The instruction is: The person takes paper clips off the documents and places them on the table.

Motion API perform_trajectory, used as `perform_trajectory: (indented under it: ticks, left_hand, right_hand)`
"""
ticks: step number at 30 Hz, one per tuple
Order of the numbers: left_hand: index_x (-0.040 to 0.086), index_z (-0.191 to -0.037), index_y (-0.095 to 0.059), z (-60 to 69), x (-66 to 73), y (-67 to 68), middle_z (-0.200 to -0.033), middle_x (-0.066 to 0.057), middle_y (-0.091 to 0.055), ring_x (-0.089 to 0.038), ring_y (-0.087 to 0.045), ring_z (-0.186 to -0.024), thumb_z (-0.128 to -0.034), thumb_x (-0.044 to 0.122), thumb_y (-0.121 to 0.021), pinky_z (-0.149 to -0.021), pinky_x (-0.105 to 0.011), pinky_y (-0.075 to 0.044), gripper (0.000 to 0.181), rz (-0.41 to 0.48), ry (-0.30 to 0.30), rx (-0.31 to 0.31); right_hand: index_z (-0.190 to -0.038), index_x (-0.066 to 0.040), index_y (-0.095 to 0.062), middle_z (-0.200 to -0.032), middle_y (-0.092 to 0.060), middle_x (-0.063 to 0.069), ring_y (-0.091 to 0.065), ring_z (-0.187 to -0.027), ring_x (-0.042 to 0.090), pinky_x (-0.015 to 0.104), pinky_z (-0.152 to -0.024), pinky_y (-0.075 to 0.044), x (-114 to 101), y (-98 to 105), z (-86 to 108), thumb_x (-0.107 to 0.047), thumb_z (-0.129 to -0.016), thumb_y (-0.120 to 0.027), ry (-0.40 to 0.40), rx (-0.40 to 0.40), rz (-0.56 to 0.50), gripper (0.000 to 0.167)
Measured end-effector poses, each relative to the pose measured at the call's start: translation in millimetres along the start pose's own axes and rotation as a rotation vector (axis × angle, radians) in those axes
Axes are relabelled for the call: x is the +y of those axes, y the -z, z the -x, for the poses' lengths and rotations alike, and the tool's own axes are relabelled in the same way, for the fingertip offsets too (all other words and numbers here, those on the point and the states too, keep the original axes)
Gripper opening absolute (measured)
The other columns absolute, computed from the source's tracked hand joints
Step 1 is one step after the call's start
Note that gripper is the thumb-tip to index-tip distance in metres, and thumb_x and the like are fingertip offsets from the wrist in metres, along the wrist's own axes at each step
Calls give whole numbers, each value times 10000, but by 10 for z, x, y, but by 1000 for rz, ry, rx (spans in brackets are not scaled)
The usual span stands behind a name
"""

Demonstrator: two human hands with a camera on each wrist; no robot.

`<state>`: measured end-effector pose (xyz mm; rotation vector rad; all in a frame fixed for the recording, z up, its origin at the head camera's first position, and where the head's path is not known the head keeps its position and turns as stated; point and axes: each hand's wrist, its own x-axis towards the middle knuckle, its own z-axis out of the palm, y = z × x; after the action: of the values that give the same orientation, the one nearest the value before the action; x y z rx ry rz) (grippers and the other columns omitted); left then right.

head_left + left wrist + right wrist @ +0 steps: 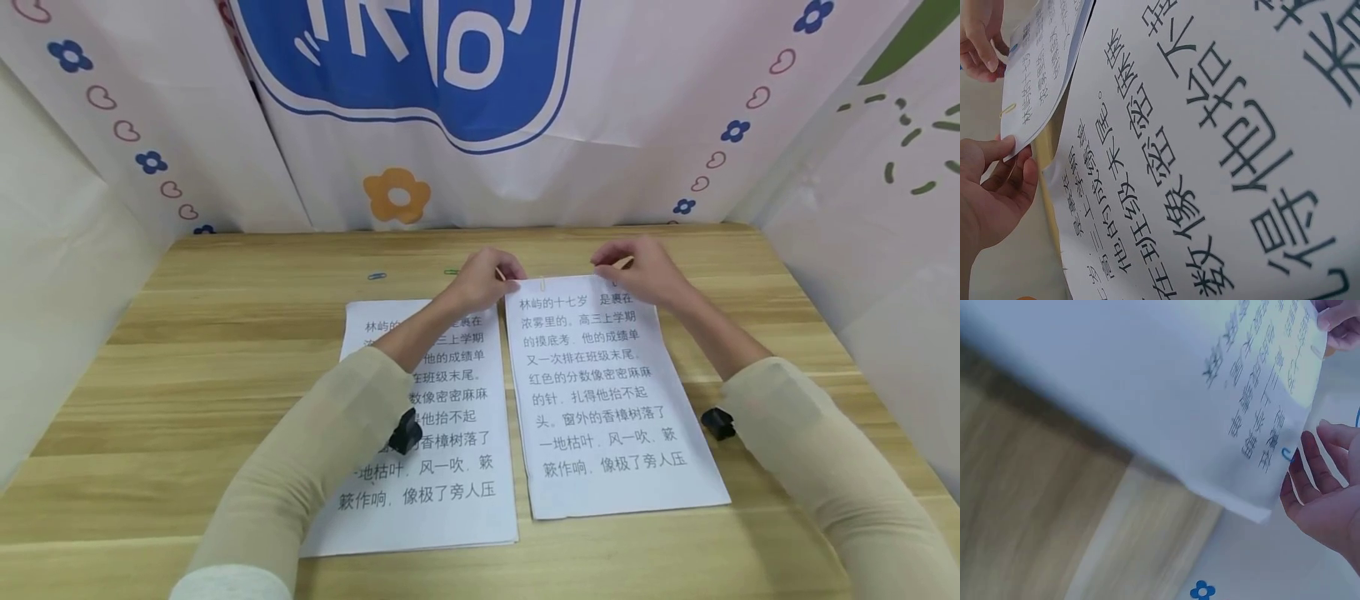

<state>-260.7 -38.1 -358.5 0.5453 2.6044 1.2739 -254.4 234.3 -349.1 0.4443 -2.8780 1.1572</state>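
My left hand (483,279) pinches the top left corner of the right-hand stack of printed sheets (615,492), thumb above and fingers beneath. A yellow paper clip (1007,110) sits on that stack's top edge, near the left thumb. Farther along the same edge is a blue paper clip (1287,454). Beside it, my right hand (1329,487) has its thumb apart from its fingers, and the fingertips are at or just behind the paper's edge. A second stack of printed sheets (450,521) lies to the left, partly covered by my left forearm.
Loose on the wooden table (187,375) behind the left stack are a blue paper clip (377,276) and a green paper clip (451,272). A printed white backdrop (600,183) rises at the table's far edge. Black wrist devices (718,423) sit on both sleeves.
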Motion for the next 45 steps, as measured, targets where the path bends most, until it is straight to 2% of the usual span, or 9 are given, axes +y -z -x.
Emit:
perform_trajectory:
  ticks: [5,9,12,21,28,38,45]
  left_hand:
    - [10,-1023,-734,-5,5,-6,-970,-104,-656,-207,-587,-905,-968,-36,-662,-761,-256,-506,101,0,0,1]
    - [10,-1021,-734,-10,-2,-3,-966,-104,-654,-211,-588,-901,-970,-38,-658,-751,-252,-505,103,5,-4,-1]
    - [10,-1014,-736,-15,-11,-2,-960,-107,-655,-222,-591,-899,-973,-39,-653,-746,-254,-498,105,9,-10,-2]
    - [22,-1007,-742,-19,-13,-1,-956,-95,-657,-219,-593,-885,-981,-27,-648,-753,-262,-496,109,20,-14,-3]
    - [18,-1005,-743,-22,-14,-3,-952,-96,-661,-215,-593,-887,-982,-29,-648,-762,-261,-497,109,19,-16,-3]
    - [4,-1016,-743,-26,-9,-9,-957,-105,-657,-219,-597,-882,-981,-37,-642,-747,-256,-506,114,12,-16,-3]
    - [8,-1034,-739,-26,-10,-26,-980,-107,-650,-225,-596,-899,-996,-23,-629,-763,-264,-505,120,12,4,3]
  right_hand:
    - [-1123,64,-730,-1076,-733,202,-672,-981,318,248,-818,-518,-119,-110,-68,-23,-967,-686,80,-31,8,184]
    - [-1131,55,-735,-1082,-740,188,-673,-982,308,375,-871,-539,-213,-199,-116,-33,-980,-674,103,-78,5,186]
    - [-1135,44,-740,-1084,-745,175,-676,-979,297,417,-886,-541,-278,-261,-152,-26,-980,-668,113,-110,5,185]
    - [-1060,35,-763,-992,-751,162,-651,-883,265,307,-783,-504,-353,-403,-253,4,-978,-651,164,-164,5,142]
    - [-1046,47,-758,-964,-739,180,-629,-853,268,233,-724,-470,-341,-422,-273,-6,-984,-648,126,-171,-34,137]
    - [-1080,49,-761,-1015,-740,193,-629,-856,240,240,-731,-479,-338,-462,-264,-21,-971,-678,27,-118,-85,154]
    - [-1063,34,-772,-1000,-749,169,-635,-843,237,257,-725,-483,-348,-482,-248,-17,-963,-681,16,-77,-96,144]
